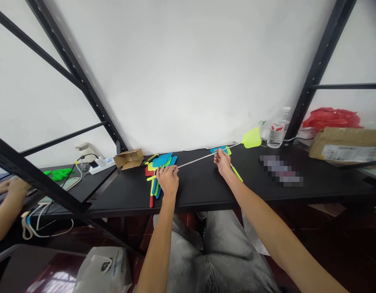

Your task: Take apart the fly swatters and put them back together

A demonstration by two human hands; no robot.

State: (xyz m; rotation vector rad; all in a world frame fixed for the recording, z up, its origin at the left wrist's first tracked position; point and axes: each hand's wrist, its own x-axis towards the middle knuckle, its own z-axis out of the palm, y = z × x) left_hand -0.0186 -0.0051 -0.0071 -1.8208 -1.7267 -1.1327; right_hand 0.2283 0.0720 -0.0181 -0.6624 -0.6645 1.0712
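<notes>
A yellow-green telescopic fly swatter is stretched out above the black table, its thin metal rod slanting up to the right. My left hand is closed around the handle end, and the handle's tip sticks out to its left. Farther along, my right hand pinches the rod. Beneath and beside my left hand lies a pile of fly swatters with blue, green, red and yellow heads. Behind my right hand are a blue swatter head and a yellow-green handle, partly hidden by that hand.
An open cardboard box stands left of the pile. At the right are a water bottle, a blurred-out item and a larger carton by the black shelf frame. Another person's hand is at far left.
</notes>
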